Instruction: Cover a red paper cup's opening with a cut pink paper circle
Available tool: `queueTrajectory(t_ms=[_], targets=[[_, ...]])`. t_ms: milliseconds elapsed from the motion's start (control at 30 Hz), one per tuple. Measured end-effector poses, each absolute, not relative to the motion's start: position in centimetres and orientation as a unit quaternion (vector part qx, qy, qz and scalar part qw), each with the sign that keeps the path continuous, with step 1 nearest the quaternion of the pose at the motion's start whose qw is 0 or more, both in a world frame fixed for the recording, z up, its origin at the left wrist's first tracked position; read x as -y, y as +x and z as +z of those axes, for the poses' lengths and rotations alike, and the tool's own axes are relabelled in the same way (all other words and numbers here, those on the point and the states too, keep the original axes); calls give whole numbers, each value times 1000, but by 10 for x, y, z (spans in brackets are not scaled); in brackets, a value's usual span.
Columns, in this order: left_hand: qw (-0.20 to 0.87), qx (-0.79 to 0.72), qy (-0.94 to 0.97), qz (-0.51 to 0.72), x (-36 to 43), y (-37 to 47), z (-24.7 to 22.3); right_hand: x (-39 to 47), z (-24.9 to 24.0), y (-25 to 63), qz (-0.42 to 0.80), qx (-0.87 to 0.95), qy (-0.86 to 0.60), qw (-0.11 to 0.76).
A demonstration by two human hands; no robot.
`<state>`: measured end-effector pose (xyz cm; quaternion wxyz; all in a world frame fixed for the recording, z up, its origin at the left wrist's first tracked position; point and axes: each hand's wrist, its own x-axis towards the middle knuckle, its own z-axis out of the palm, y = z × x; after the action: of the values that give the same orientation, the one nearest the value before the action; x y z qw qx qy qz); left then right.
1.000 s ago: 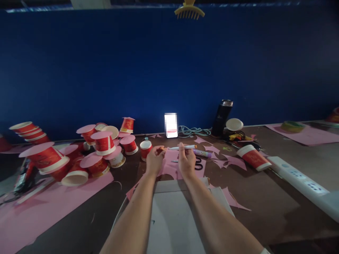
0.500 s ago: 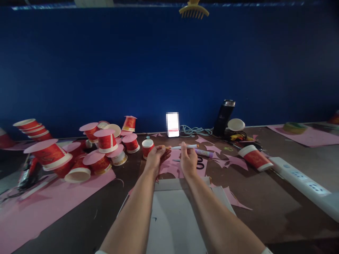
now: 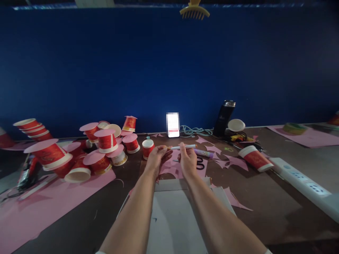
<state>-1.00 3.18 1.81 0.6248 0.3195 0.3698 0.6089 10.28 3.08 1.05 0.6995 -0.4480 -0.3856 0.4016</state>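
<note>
A white marker with orange ends lies level between my hands, above pink paper. My left hand pinches its orange tip end, which looks like the cap. My right hand is closed around the barrel. Under and beside my right hand are scissors with black handles and a purple patterned tube. The pink sheet has curved cut edges. Just left of my left hand stands an upright red paper cup.
Several red cups with pink discs crowd the left side. A lit phone leans against the blue wall. To the right are a black bottle, a tipped cup and a power strip. Grey board lies beneath my forearms.
The marker and my right hand have shifted very slightly left, towards my left hand. Both hands keep their hold.
</note>
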Motion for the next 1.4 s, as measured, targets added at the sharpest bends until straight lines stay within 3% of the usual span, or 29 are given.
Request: queueTrajectory(t_ms=[367,700,1400], targets=[[556,-432,431,565,-33,-10,12,-37,6,111,449,320,-470,689],[409,-505,584,487,-29,-12,16,-41,5,117,483,302,-494,656],[407,-531,580,465,-23,-9,20,-42,3,114,581,247,-410,659]])
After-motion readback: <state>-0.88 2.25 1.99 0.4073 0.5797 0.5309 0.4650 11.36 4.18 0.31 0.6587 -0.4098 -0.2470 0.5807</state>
